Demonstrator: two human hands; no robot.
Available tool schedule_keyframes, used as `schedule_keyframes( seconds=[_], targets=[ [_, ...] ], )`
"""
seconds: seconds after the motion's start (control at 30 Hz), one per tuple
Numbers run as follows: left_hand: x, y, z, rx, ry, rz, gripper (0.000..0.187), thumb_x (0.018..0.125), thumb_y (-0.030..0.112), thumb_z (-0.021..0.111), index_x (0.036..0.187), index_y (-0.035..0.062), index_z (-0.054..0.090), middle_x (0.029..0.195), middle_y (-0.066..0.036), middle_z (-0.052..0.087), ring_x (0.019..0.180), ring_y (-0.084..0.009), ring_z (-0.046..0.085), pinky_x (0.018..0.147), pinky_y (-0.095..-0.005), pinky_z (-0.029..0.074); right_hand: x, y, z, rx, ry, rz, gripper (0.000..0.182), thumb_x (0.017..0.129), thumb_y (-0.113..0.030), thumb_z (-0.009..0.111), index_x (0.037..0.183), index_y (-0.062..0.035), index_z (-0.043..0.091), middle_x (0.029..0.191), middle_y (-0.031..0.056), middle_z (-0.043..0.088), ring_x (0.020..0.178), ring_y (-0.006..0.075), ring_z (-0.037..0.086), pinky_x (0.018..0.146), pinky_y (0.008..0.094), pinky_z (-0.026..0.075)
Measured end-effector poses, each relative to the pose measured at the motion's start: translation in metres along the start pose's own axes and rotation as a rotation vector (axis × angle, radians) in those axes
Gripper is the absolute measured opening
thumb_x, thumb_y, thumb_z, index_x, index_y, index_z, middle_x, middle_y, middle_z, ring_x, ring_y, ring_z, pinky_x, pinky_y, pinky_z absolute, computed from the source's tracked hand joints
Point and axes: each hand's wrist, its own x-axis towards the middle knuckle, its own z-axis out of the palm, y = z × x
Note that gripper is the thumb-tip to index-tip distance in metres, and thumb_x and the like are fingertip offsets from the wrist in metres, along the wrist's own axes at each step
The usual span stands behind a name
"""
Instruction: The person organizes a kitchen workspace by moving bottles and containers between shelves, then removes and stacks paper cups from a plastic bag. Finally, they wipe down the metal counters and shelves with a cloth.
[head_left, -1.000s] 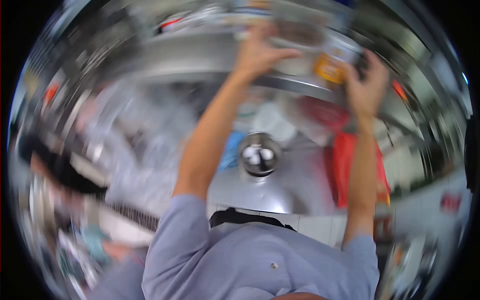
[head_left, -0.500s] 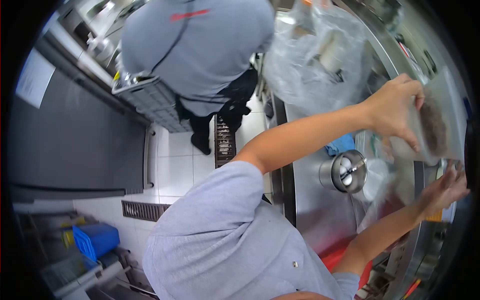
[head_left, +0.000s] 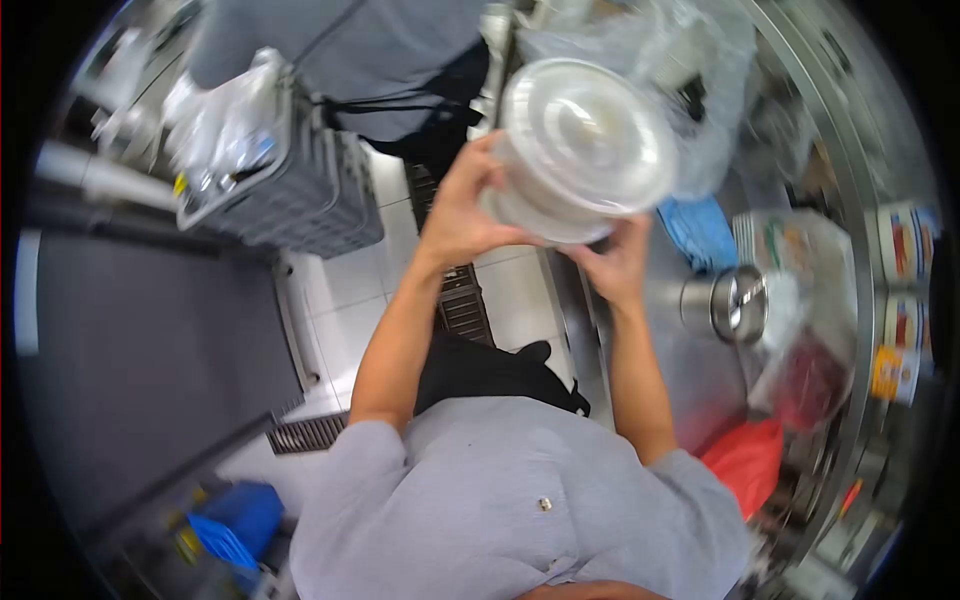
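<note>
L hand (head_left: 462, 215): my grip on stack of clear lidded containers (head_left: 585, 140), left side.
R hand (head_left: 617, 268): supports stack underneath.

You've let go of the clear bag you were gripping a moment back; now your left hand (head_left: 462, 210) and right hand (head_left: 616, 267) clasp a stack of round plastic containers (head_left: 580, 150), raised between them.

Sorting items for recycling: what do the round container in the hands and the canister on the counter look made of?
The round container, held by the left hand and right hand, looks like thin translucent plastic: milky, ridged lid. The canister looks like stainless steel, with a shiny grey surface, as does the counter.
</note>
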Motion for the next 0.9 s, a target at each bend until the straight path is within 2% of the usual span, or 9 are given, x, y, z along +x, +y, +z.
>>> schedule_keyframes(
  seconds=[0.17,0.33,0.57,0.63,0.7,0.77,0.8,0.87,0.9],
  targets=[
    [-0.014,-0.054,-0.073,-0.057,-0.022,-0.140,0.066,0.050,0.008,0.093,0.090,0.0123,0.041,0.137,-0.014,0.041,0.128,-0.0256,0.042,0.108,-0.0382,0.033,-0.003,0.053,0.089,0.129,0.089,0.190,0.066,0.060,-0.006,0.090,0.110,-0.0047,0.047,0.110,0.0075,0.056,0.107,0.0186,0.056,0.097,0.0351,0.042],
    [-0.047,-0.150,-0.115,0.037,-0.037,-0.188,0.069,0.050,0.012,0.095,0.093,0.0118,0.040,0.146,-0.021,0.037,0.133,-0.0282,0.040,0.110,-0.0406,0.031,-0.021,0.136,0.114,0.008,-0.018,0.307,0.088,0.060,0.000,0.088,0.133,-0.0010,0.039,0.131,0.0119,0.051,0.121,0.0225,0.051,0.104,0.0381,0.041],
    [-0.129,-0.326,-0.135,0.076,0.077,-0.131,0.103,0.053,0.017,0.094,0.132,0.0113,0.028,0.152,-0.022,0.026,0.140,-0.0342,0.029,0.113,-0.0467,0.028,-0.066,0.313,0.128,0.057,-0.012,0.290,0.072,0.058,-0.004,0.090,0.118,-0.0029,0.049,0.114,0.0092,0.061,0.108,0.0182,0.057,0.097,0.0338,0.043],
    [-0.178,-0.374,-0.140,0.168,0.203,-0.292,0.106,0.059,0.021,0.092,0.139,0.0101,0.023,0.151,-0.022,0.028,0.140,-0.0342,0.030,0.112,-0.0479,0.029,-0.085,0.365,0.126,0.056,0.020,0.267,0.064,0.057,-0.002,0.090,0.103,-0.0064,0.046,0.111,0.0066,0.060,0.110,0.0169,0.055,0.098,0.0329,0.042],
    [-0.234,-0.424,-0.140,0.149,0.255,-0.410,0.104,0.066,0.019,0.088,0.141,0.0077,0.017,0.146,-0.023,0.034,0.135,-0.0326,0.035,0.110,-0.0486,0.030,-0.097,0.403,0.120,0.042,0.057,0.196,0.063,0.057,0.000,0.091,0.091,-0.0104,0.040,0.107,0.0036,0.055,0.109,0.0148,0.052,0.099,0.0307,0.040],
    [-0.278,-0.460,-0.134,0.074,0.378,-0.574,0.089,0.071,0.017,0.084,0.138,0.0050,0.027,0.139,-0.024,0.042,0.128,-0.0332,0.044,0.106,-0.0459,0.035,-0.100,0.430,0.110,0.004,0.055,0.145,0.061,0.058,0.000,0.090,0.090,-0.0105,0.039,0.101,0.0012,0.053,0.107,0.0130,0.051,0.097,0.0292,0.041],
    [-0.277,-0.468,-0.132,0.062,0.360,-0.548,0.089,0.071,0.017,0.084,0.138,0.0050,0.027,0.139,-0.024,0.042,0.128,-0.0332,0.044,0.106,-0.0459,0.035,-0.097,0.438,0.105,-0.012,0.069,0.119,0.061,0.058,0.000,0.090,0.090,-0.0105,0.039,0.101,0.0012,0.053,0.107,0.0130,0.051,0.097,0.0292,0.041],
    [-0.278,-0.463,-0.130,0.292,0.110,-0.848,0.074,0.074,0.021,0.083,0.132,0.0034,0.040,0.128,-0.021,0.051,0.117,-0.0309,0.051,0.099,-0.0432,0.042,-0.083,0.443,0.086,-0.079,0.067,0.121,0.058,0.061,-0.003,0.089,0.089,-0.0105,0.039,0.097,0.0002,0.052,0.100,0.0109,0.051,0.090,0.0277,0.043],
    [-0.278,-0.467,-0.125,0.436,0.022,-0.570,0.061,0.078,0.019,0.078,0.127,-0.0002,0.046,0.117,-0.022,0.055,0.109,-0.0331,0.055,0.093,-0.0410,0.045,-0.071,0.441,0.081,-0.066,0.073,0.051,0.056,0.062,-0.006,0.088,0.089,-0.0100,0.039,0.096,0.0002,0.051,0.090,0.0097,0.051,0.081,0.0263,0.045]
  ],
)
